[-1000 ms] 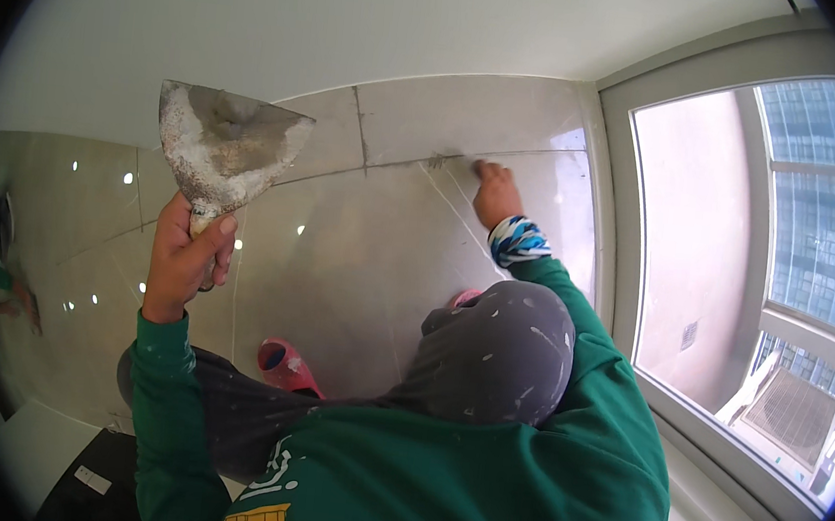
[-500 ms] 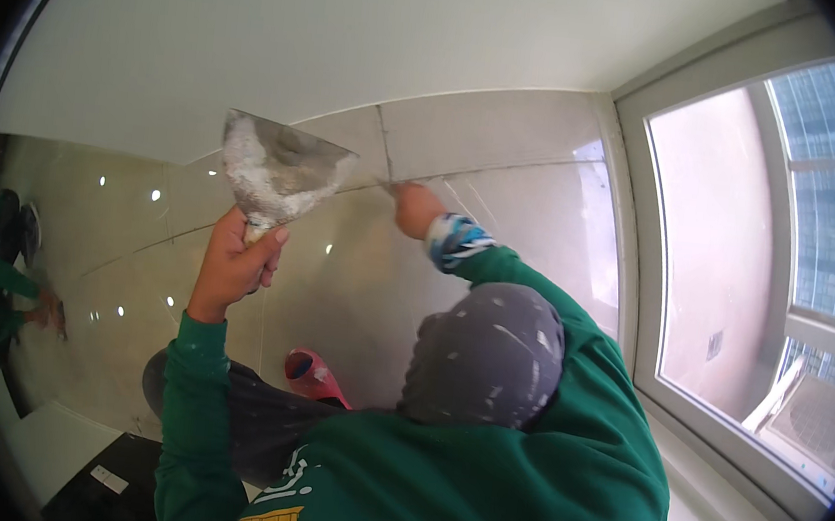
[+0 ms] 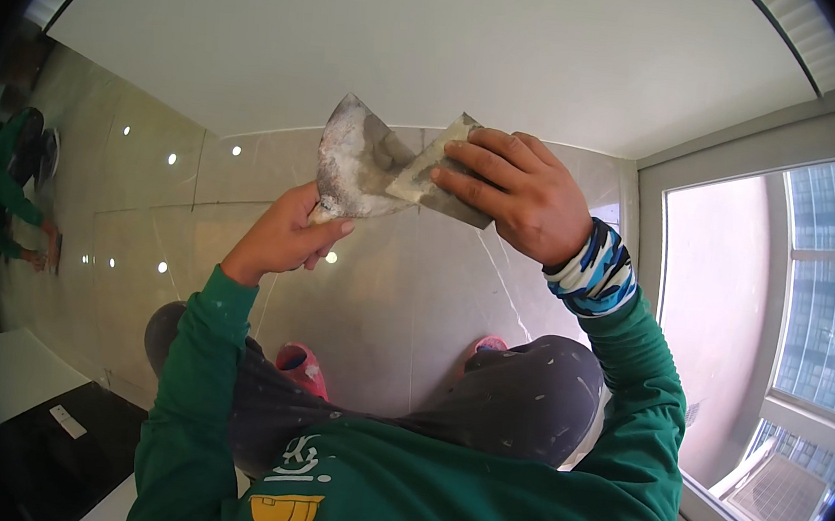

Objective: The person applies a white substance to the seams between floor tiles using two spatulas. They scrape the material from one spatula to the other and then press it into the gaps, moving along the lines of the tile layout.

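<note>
Over the tiled floor (image 3: 363, 306), toward its far edge, both green sleeves (image 3: 639, 382) are reaching forward. The right hand (image 3: 543, 207) is arching knuckles-up; the left hand (image 3: 284, 238) is gripping a scraper (image 3: 352, 159) by its handle, blade pointing away. The right is clasping a thin plate (image 3: 424, 176), overlapping that blade.

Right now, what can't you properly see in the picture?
- Head view: most of the handle of the scraper, covered by the left hand.
- Head view: the right hand's thumb, behind the hand and metal plate.
- Head view: most of the right pink shoe, behind the right knee.
- Head view: anything the far-off person holds, too small.
</note>
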{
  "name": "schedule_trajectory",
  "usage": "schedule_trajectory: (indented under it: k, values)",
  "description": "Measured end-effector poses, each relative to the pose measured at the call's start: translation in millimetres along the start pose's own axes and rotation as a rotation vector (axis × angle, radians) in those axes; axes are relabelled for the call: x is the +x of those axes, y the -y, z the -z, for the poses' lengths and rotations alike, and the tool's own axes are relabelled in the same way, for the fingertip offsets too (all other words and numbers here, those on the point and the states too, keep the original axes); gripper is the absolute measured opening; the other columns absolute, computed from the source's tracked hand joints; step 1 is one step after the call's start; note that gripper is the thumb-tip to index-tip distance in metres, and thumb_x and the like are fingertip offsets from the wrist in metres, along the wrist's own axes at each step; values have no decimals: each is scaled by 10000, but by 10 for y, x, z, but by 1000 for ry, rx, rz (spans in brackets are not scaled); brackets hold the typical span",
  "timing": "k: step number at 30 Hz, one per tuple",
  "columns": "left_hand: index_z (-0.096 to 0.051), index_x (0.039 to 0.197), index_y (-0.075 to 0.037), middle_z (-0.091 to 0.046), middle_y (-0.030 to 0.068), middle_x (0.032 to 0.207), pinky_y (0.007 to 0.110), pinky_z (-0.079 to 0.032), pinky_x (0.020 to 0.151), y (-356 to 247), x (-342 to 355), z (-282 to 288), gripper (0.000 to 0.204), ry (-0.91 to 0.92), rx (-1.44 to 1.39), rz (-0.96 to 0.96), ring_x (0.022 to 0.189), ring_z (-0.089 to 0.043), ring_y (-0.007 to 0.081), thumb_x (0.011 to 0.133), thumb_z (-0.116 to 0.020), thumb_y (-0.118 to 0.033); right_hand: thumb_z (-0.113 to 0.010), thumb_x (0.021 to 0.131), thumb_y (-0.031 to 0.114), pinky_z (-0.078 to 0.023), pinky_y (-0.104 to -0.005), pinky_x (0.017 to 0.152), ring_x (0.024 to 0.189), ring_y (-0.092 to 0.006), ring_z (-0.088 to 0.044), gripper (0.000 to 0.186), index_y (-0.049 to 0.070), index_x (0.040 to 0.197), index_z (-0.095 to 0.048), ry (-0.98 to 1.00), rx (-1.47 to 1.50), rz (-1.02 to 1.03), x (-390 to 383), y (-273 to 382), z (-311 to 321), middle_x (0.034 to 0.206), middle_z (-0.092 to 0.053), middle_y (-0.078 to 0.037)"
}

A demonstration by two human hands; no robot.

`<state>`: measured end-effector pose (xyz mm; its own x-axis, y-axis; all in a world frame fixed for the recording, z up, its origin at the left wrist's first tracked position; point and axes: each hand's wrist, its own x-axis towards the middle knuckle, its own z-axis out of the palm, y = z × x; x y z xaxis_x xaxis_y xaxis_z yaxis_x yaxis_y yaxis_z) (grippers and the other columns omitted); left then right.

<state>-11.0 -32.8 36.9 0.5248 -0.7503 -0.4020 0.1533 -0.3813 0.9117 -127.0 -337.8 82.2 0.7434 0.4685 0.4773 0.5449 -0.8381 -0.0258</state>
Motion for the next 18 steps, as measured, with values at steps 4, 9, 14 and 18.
schedule_trajectory:
  k: [4,9,14,18]
  values:
    - [-583,1224,-48,-558,-28,731,238,-457,467,-25,-8,-41,304,-77,32,-11,566,-525,51,983,-701,-191,-650,737,-26,-516,-424,966,1207,-300,-600,493,99,1210,-713,65,60,-43,-122,-4,-224,1294,-657,-81]
    - [-593,1251,-41,-558,-12,691,230,-413,444,-75,-30,184,323,-352,52,-77,511,-497,59,989,-694,-200,-608,817,-51,-517,-423,975,1142,-340,-631,367,66,1144,-728,196,318,-328,-948,-408,-572,1181,-715,-133]
    - [-591,1234,-31,-559,-10,679,224,-396,431,58,-24,297,305,-312,58,-105,508,-493,49,997,-683,-200,-533,938,-46,-509,-435,1012,1121,-372,-634,344,78,1187,-734,383,242,-860,-1959,-545,-1378,1191,-724,-145]
    - [-591,1235,-31,-562,-12,680,221,-390,427,158,-26,254,297,-294,68,-80,491,-484,46,998,-682,-186,-537,877,-63,-505,-429,1026,1139,-371,-626,391,64,1195,-727,393,135,-882,-2403,-570,-1868,1205,-717,-147]
